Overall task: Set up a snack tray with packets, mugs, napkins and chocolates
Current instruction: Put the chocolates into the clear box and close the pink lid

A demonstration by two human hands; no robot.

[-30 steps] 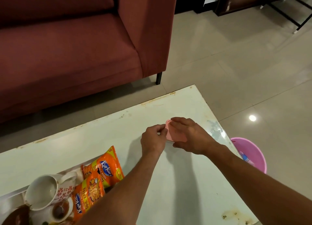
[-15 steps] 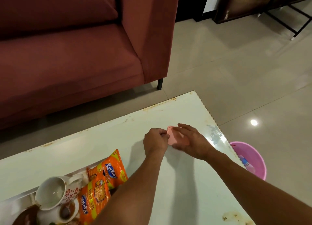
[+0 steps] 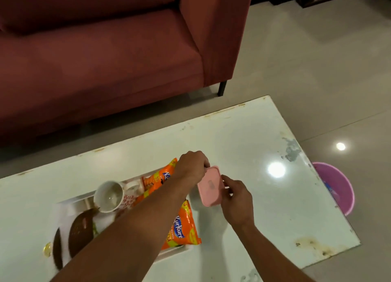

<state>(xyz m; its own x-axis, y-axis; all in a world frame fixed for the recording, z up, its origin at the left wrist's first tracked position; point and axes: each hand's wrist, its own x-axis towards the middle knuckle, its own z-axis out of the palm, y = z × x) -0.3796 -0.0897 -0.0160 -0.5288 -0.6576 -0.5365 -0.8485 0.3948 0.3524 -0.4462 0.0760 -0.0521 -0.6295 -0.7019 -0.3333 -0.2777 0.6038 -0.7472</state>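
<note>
A small pink box with a lid is held above the white table, just right of the tray. My left hand grips its far left corner and my right hand holds its right side. On the tray lie two orange Kurkure packets, partly hidden under my left forearm, and a white mug with a red pattern tipped on its side. Brown printed shapes show on the tray's floor.
A maroon sofa stands behind the table. A pink bucket sits on the tiled floor at the table's right end. Stains mark the table's near right corner.
Both hands have carried the pink box from the table's right part leftward and nearer, up to the tray's right end. The view has shifted with them.
</note>
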